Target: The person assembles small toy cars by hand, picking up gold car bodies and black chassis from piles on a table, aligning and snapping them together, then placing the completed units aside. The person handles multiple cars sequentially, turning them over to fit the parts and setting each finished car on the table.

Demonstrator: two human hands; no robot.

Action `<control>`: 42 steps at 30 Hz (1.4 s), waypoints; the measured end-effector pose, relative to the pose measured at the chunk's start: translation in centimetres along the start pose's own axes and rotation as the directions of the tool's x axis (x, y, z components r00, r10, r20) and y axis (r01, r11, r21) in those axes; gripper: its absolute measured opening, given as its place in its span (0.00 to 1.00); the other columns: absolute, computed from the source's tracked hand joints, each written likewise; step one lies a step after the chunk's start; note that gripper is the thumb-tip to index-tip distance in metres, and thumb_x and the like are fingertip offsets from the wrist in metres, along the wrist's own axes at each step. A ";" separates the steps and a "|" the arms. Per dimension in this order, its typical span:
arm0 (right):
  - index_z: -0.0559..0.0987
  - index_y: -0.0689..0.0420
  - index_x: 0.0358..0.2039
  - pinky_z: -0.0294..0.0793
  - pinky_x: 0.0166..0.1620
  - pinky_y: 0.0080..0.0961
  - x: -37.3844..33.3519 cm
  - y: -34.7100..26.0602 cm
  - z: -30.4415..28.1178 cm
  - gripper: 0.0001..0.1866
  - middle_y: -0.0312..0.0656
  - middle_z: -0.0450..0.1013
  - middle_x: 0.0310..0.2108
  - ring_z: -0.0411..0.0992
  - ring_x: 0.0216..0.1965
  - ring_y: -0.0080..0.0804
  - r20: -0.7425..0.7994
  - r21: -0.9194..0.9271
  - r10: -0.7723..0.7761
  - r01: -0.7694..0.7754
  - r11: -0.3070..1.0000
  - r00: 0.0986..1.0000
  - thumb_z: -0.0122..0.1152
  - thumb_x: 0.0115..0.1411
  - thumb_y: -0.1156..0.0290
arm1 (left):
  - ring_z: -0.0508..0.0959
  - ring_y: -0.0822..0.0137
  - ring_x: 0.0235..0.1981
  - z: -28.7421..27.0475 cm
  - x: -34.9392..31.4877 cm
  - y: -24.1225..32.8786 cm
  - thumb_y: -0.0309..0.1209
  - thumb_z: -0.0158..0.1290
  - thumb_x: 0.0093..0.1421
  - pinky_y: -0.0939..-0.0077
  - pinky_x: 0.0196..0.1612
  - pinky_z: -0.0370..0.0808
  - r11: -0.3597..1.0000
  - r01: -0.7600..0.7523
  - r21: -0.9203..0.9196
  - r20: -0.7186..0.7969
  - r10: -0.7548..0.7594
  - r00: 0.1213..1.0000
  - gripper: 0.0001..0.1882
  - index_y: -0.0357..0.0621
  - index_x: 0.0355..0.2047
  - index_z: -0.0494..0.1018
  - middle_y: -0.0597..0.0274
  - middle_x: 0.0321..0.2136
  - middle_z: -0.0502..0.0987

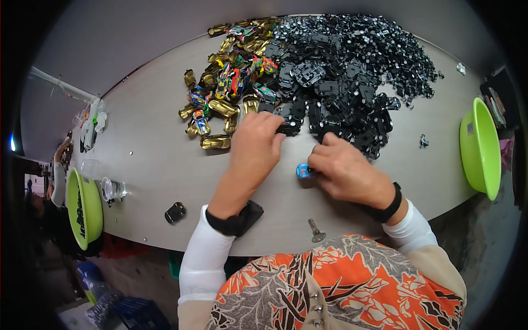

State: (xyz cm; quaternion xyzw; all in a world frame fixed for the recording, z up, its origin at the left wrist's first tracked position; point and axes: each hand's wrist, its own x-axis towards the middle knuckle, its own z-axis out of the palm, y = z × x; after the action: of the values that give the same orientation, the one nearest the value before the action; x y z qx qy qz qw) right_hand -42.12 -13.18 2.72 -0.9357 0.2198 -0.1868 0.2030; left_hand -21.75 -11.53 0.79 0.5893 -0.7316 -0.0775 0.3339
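My right hand (pixel 344 171) is closed around a small blue toy car body (pixel 303 170), held just above the table; its left end sticks out past my fingers. My left hand (pixel 254 144) reaches to the near edge of the pile, thumb and fingertips bent around the left end of a black toy car chassis (pixel 293 116). Black chassis (pixel 330 88) lie heaped in front of both hands. To their left are gold and multicoloured car bodies (pixel 224 107). A separate black toy car (pixel 175 212) rests left of my left wrist.
Small silver-and-black parts (pixel 374 47) spread along the far right of the table. A green basin (pixel 479 148) stands at the right edge, another (pixel 91 209) with dark pieces at the left. A clear cup (pixel 114 189) lies beside it. A small metal piece (pixel 315 231) lies near my body.
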 end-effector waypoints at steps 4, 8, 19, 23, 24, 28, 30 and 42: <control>0.73 0.59 0.23 0.70 0.31 0.33 -0.1 -1.0 1.7 0.05 0.42 0.68 0.26 0.67 0.29 0.43 0.095 -0.086 0.005 0.003 0.996 0.995 0.56 0.41 0.79 | 0.73 0.56 0.37 0.3 0.6 0.3 0.24 0.61 0.42 0.65 0.41 0.70 0.982 0.075 0.174 0.136 -0.100 0.986 0.11 0.41 0.28 0.76 0.56 0.27 0.76; 0.73 0.60 0.26 0.69 0.28 0.32 -0.8 -0.1 1.7 0.07 0.42 0.68 0.25 0.69 0.26 0.40 -0.021 0.092 0.069 -0.067 0.994 0.997 0.57 0.42 0.79 | 0.74 0.58 0.30 -0.2 -0.1 -0.2 0.20 0.56 0.44 0.72 0.36 0.71 0.978 0.139 -0.156 0.026 -0.136 0.990 0.07 0.38 0.26 0.73 0.58 0.24 0.74; 0.74 0.62 0.42 0.67 0.34 0.13 0.1 -0.7 -0.4 0.16 0.31 0.70 0.34 0.64 0.30 0.12 0.221 0.943 0.398 -0.299 0.144 0.890 0.63 0.51 0.76 | 0.76 0.66 0.42 0.1 -4.0 1.2 0.13 0.54 0.49 0.77 0.41 0.76 0.416 0.225 -0.881 0.161 -0.184 0.970 0.12 0.37 0.34 0.75 0.55 0.44 0.74; 0.74 0.62 0.43 0.66 0.33 0.12 0.0 -0.8 0.2 0.18 0.29 0.69 0.33 0.64 0.30 0.11 0.156 0.940 0.403 -0.261 0.220 0.902 0.64 0.51 0.75 | 0.71 0.62 0.51 0.0 -4.0 2.3 0.15 0.54 0.51 0.76 0.45 0.75 -0.156 0.375 -0.914 0.406 -0.374 0.834 0.22 0.35 0.48 0.68 0.52 0.46 0.71; 0.74 0.62 0.43 0.66 0.33 0.12 0.0 -0.8 0.6 0.18 0.29 0.69 0.32 0.64 0.29 0.11 0.126 0.944 0.384 -0.229 0.236 0.915 0.64 0.51 0.75 | 0.70 0.61 0.52 0.1 -4.1 2.3 0.15 0.54 0.52 0.75 0.46 0.75 -0.141 0.365 -0.920 0.391 -0.384 0.837 0.24 0.34 0.51 0.65 0.52 0.47 0.70; 0.74 0.62 0.44 0.66 0.31 0.12 -0.1 -0.6 1.5 0.18 0.29 0.69 0.31 0.64 0.28 0.11 0.095 0.952 0.352 -0.188 0.243 0.931 0.64 0.51 0.76 | 0.68 0.58 0.55 1.3 -4.5 2.0 0.15 0.53 0.51 0.73 0.48 0.74 -0.022 0.298 -0.954 0.277 -0.439 0.855 0.29 0.32 0.55 0.60 0.49 0.51 0.67; 0.73 0.62 0.44 0.66 0.31 0.12 0.0 -0.7 1.6 0.19 0.29 0.69 0.31 0.64 0.27 0.11 0.131 0.952 0.343 -0.214 0.217 0.930 0.64 0.50 0.77 | 0.67 0.57 0.55 1.5 -4.5 2.2 0.14 0.52 0.51 0.72 0.48 0.74 0.136 0.212 -0.968 0.127 -0.463 0.877 0.29 0.31 0.55 0.59 0.50 0.52 0.66; 0.73 0.62 0.43 0.67 0.32 0.12 0.0 -1.3 1.6 0.19 0.33 0.70 0.33 0.65 0.28 0.12 0.227 0.967 0.271 -0.250 0.055 0.936 0.63 0.48 0.81 | 0.77 0.67 0.41 -1.0 -4.6 0.8 0.19 0.54 0.54 0.74 0.46 0.75 -0.179 0.489 -0.854 0.520 -0.259 0.814 0.19 0.31 0.47 0.70 0.52 0.43 0.76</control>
State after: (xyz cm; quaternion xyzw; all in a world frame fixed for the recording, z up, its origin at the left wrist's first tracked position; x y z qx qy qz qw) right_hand -40.98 -11.67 1.95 -0.5040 0.2050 -0.2522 0.8002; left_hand -21.50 -6.80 0.12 0.3467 -0.2638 -0.7141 0.5479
